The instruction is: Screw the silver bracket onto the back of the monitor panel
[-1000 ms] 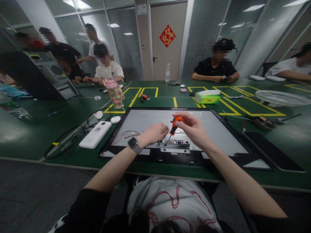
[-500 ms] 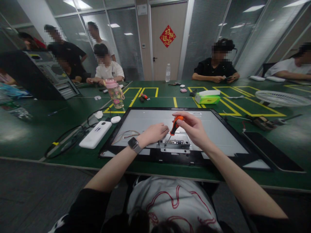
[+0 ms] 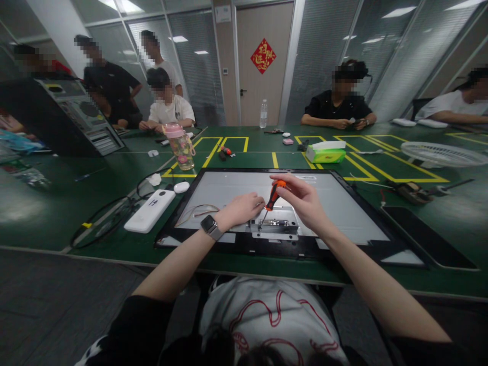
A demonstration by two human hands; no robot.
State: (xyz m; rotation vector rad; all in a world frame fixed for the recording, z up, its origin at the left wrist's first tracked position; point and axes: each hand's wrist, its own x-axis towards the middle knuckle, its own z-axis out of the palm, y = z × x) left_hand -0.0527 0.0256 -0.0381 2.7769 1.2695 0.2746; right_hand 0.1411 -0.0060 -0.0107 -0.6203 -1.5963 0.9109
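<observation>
My right hand [image 3: 303, 197] is closed round the orange and black handle of a screwdriver [image 3: 276, 194]. The screwdriver leans, its thin shaft running down to the left end of a metal bracket [image 3: 280, 230]. That bracket sits near the front edge of a large flat screen panel [image 3: 221, 183] with a black frame, lying flat. At the bracket's upper left rests my left hand [image 3: 246, 207], a watch on its wrist, fingers curled together; what they hold, if anything, is hidden. Thin wires [image 3: 194, 211] lie on the panel left of that hand.
Left of the panel are a white power bank [image 3: 150, 211], black cable [image 3: 99, 229] and a pink-lidded bottle [image 3: 180, 147]. On the right lie a black slab [image 3: 427, 236] and a racket [image 3: 444, 152]. A green tissue pack [image 3: 326, 152] stands behind. Several people are around the table.
The screwdriver handle and my right hand have shifted very slightly; the tip stays at the bracket's left end. My left hand keeps its place. People at the back left have moved a little.
</observation>
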